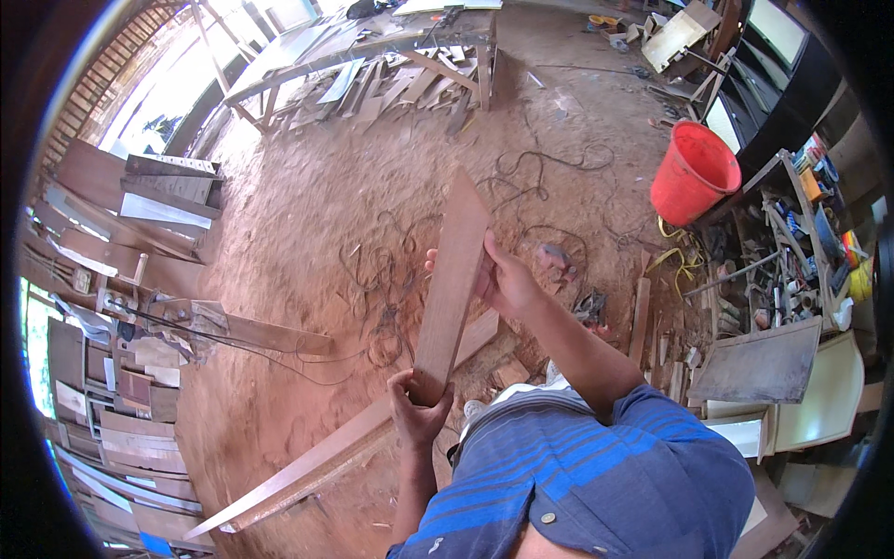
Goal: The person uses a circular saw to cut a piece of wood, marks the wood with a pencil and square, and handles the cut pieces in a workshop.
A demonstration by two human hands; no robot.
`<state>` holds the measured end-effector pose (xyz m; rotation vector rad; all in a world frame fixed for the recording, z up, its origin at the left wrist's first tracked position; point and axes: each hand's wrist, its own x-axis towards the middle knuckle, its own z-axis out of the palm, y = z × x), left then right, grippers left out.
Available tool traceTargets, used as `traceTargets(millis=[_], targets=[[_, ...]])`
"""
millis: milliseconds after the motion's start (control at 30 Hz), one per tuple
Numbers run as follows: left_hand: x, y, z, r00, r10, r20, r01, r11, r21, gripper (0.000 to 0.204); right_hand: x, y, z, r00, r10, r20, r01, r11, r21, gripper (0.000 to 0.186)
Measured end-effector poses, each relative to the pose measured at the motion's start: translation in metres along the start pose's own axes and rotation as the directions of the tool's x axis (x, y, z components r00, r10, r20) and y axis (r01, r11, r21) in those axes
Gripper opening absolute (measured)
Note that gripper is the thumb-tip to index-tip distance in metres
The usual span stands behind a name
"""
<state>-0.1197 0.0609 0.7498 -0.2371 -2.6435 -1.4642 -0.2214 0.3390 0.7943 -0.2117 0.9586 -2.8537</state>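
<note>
A short brown wooden board (451,279) with a slanted, pointed far end is held up in front of me, tilted away. My left hand (419,407) grips its near end, thumb and fingers wrapped round the edges. Farther up, my right hand (503,278) holds the board from its right side and from beneath, and some fingertips show past its left edge. Below the board, a long wooden beam (307,466) runs from the lower left toward my feet. Another piece of wood (480,337) lies just behind the held board.
Loose black cable (382,279) winds over the dirt floor. At right stand a red bucket (694,172) and a cluttered shelf (782,252) of tools. Stacked boards (140,410) line the left side. A workbench (363,56) with scrap wood beneath is at the back.
</note>
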Motion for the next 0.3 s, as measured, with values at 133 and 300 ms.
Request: traceTargets(millis=[133,300], targets=[[-0.001,-0.003,-0.003,1.0,0.023,-0.001,-0.023,1.0,0.006,0.065,-0.002,0.0,-0.005,1.0,0.006,-0.016,-0.007,1.0,-0.025,0.078],[-0.001,-0.008,-0.013,0.963,-0.141,0.229,0.21,0.927,-0.31,0.064,-0.002,0.008,-0.035,0.986,0.032,-0.166,-0.055,0.99,-0.134,0.068]])
